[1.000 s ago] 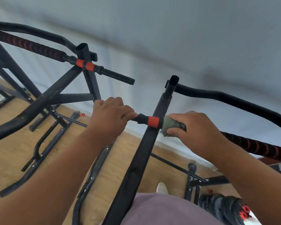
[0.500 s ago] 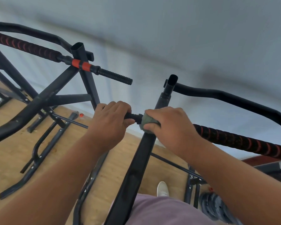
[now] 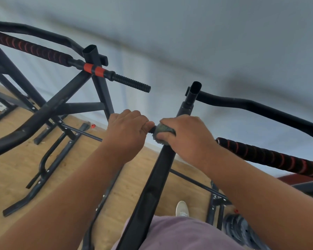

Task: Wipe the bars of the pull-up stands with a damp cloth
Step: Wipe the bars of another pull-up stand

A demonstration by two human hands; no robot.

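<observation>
A crumpled grey-green cloth (image 3: 163, 131) wraps the near stand's horizontal bar (image 3: 271, 156), black foam with red spiral stripes, right where it crosses the black upright post (image 3: 155, 177), while the far stand's matching bar (image 3: 33, 49) ends in orange bands and a ribbed black tip.

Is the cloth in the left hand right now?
No, the right hand grips the green cloth around the bar; the left hand grips the bar end bare.
</observation>
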